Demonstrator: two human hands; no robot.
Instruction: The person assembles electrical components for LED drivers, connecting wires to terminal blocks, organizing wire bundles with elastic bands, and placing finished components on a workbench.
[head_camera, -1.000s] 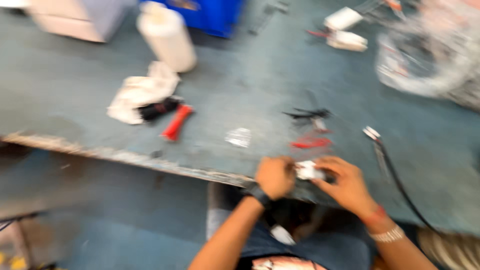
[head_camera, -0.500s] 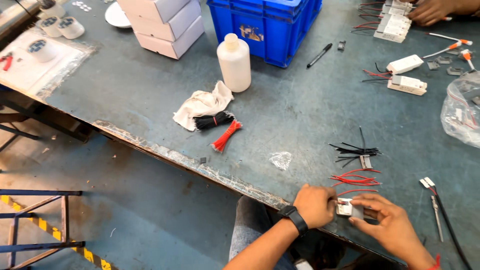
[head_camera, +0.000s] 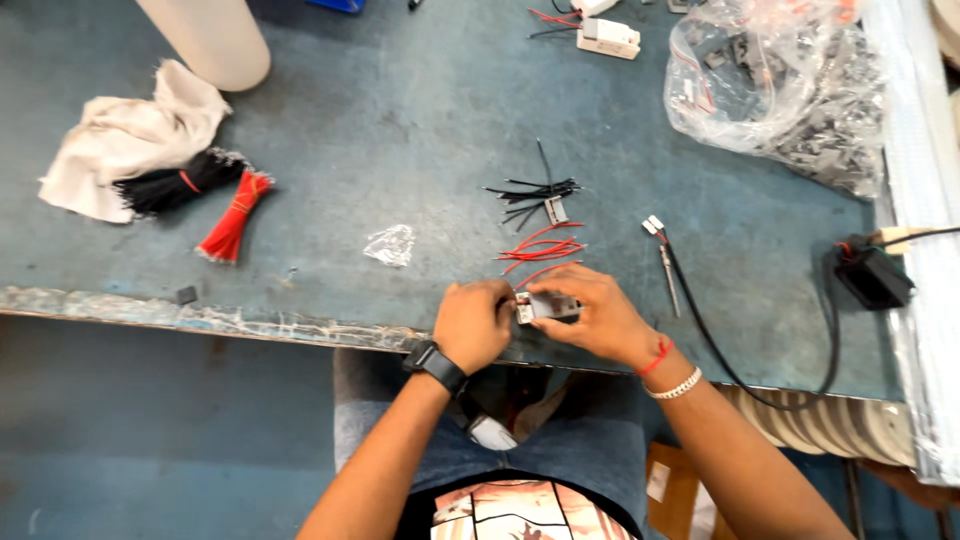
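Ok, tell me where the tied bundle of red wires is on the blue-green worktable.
In the head view, the tied bundle of red wires lies at the table's left, touching the bundle of black wires beside the crumpled white cloth, far from both hands.

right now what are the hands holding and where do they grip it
Both hands hold one small grey-white part at the table edge: left hand at its left end, right hand over its right side.
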